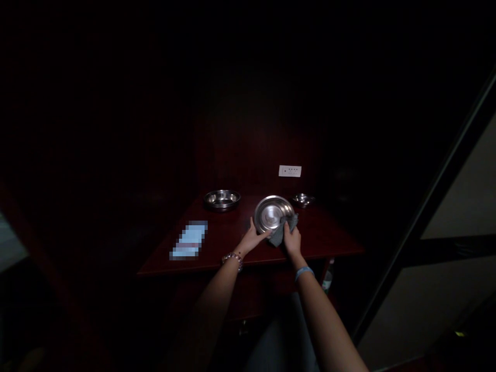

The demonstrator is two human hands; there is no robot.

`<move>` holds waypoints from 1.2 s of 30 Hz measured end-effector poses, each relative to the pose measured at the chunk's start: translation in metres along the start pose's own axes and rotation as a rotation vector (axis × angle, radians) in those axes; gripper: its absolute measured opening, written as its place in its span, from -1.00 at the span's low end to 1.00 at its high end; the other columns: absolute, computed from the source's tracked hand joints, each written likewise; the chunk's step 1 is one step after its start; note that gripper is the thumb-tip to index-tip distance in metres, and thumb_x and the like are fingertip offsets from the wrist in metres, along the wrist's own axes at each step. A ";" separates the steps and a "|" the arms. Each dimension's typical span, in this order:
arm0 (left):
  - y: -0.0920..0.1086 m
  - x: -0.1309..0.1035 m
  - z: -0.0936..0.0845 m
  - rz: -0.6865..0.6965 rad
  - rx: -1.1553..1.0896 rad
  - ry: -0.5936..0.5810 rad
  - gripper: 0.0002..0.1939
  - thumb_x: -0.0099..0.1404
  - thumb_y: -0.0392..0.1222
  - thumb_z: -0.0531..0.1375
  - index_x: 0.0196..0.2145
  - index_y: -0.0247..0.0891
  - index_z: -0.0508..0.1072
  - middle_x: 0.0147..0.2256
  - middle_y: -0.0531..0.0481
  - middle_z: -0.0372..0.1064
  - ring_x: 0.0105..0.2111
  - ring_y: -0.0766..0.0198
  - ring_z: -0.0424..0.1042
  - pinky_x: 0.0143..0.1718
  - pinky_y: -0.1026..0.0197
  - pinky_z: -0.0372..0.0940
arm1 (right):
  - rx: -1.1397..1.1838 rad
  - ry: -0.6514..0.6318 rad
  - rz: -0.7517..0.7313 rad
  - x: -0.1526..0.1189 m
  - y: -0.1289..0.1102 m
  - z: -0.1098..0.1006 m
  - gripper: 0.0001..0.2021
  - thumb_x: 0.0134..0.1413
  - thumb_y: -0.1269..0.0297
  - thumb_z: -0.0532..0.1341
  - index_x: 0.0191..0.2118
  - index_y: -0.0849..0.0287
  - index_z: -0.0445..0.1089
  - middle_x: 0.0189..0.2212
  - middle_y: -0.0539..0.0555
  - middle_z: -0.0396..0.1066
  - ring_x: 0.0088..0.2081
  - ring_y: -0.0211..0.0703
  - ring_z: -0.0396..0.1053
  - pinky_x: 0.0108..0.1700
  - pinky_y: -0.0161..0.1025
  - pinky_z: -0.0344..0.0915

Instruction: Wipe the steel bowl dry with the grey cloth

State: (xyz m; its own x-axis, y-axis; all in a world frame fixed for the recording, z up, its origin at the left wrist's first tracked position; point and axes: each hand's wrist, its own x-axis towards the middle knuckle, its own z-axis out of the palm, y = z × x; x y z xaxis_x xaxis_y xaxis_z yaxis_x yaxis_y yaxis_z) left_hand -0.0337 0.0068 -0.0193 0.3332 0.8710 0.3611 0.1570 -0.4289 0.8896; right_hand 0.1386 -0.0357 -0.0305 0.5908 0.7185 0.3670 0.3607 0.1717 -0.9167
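Note:
A shiny round metal bowl (pixel 271 213) is tilted toward me above the front half of the dark red desk (pixel 232 248). My left hand (pixel 251 239) grips its lower left rim, thumb over the edge. On the lower right side, my right hand (pixel 292 239) is closed on a grey cloth (pixel 276 238), which lies against the rim and inner wall. At the back left of the desk stand metal bowls (pixel 222 199) that look stacked. A smaller metal bowl (pixel 304 200) sits at the back right, behind the held one.
A blurred-out pale blue rectangle (pixel 189 239) lies on the desk's left side. A white socket panel (pixel 290 171) is on the back wall. Below the desk's right edge stands a plastic bottle (pixel 328 277). The surroundings are very dark.

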 end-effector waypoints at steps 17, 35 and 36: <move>0.004 0.005 -0.004 0.028 -0.249 0.085 -0.39 0.19 -0.24 0.22 0.22 -0.29 0.34 0.22 -0.20 0.36 0.25 0.02 0.31 0.35 -0.02 0.09 | 0.140 0.021 -0.014 0.001 0.002 0.004 -0.56 0.22 0.00 0.13 -0.01 0.25 0.50 -0.07 0.27 0.59 -0.02 0.07 0.54 0.05 -0.15 0.39; -0.003 0.006 -0.001 0.103 -0.154 0.047 -0.21 0.19 0.05 0.32 0.28 -0.27 0.19 0.28 -0.26 0.26 0.29 0.02 0.25 0.38 0.00 0.03 | 0.079 0.025 0.006 0.000 0.001 0.003 -0.54 0.24 -0.01 0.11 0.04 0.22 0.49 -0.07 0.24 0.59 0.00 0.08 0.54 0.05 -0.14 0.40; -0.003 0.006 -0.001 0.121 -0.134 0.041 -0.14 0.17 0.05 0.34 0.31 -0.26 0.13 0.30 -0.26 0.23 0.31 0.03 0.23 0.38 0.01 0.01 | 0.082 0.027 0.006 0.000 0.001 0.002 -0.53 0.25 -0.02 0.11 0.04 0.22 0.49 -0.07 0.25 0.59 0.00 0.08 0.54 0.05 -0.13 0.40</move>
State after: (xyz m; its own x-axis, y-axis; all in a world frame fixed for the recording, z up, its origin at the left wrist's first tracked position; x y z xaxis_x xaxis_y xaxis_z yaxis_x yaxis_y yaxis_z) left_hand -0.0329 0.0135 -0.0198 0.3040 0.8250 0.4764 -0.0083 -0.4978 0.8673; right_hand 0.1370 -0.0341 -0.0320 0.6124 0.7014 0.3645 0.2972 0.2230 -0.9284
